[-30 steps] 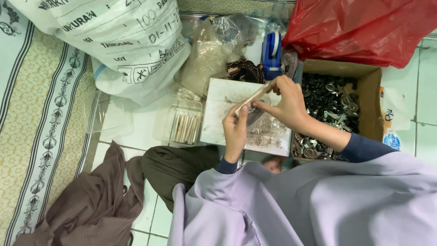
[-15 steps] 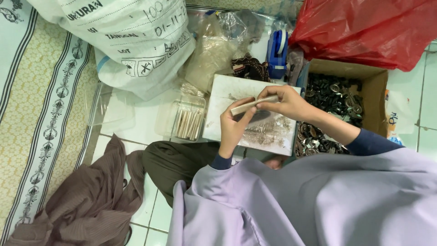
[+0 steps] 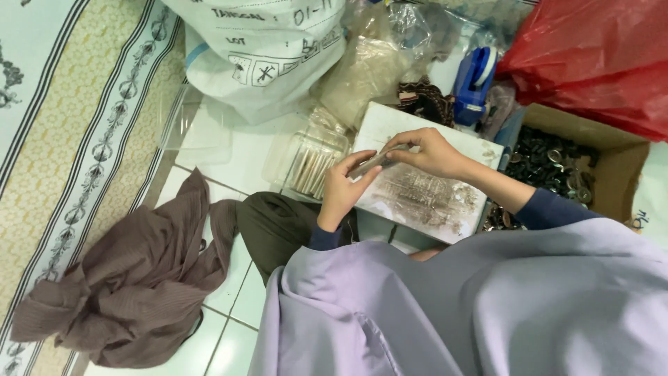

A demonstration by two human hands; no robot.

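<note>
Stick (image 3: pixel 376 161) held level over the white board (image 3: pixel 459 139), one hand at each end.

Left hand (image 3: pixel 342 188) pinches the near end with fingers curled narrow; right hand (image 3: pixel 430 152) closes its fingertips on the far end, which likely keeps the stick steady above the stained surface. Clear tub of sticks (image 3: pixel 309 163) sits just left of the board (within easy reach); cardboard box (image 3: pixel 616 163) of dark metal parts lies to the right.

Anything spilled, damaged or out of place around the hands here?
Only small things: the white board under the hands is stained brown, and a brown cloth lies crumpled on the floor tiles. Both hands, left and right, hold one thin stick.
</note>
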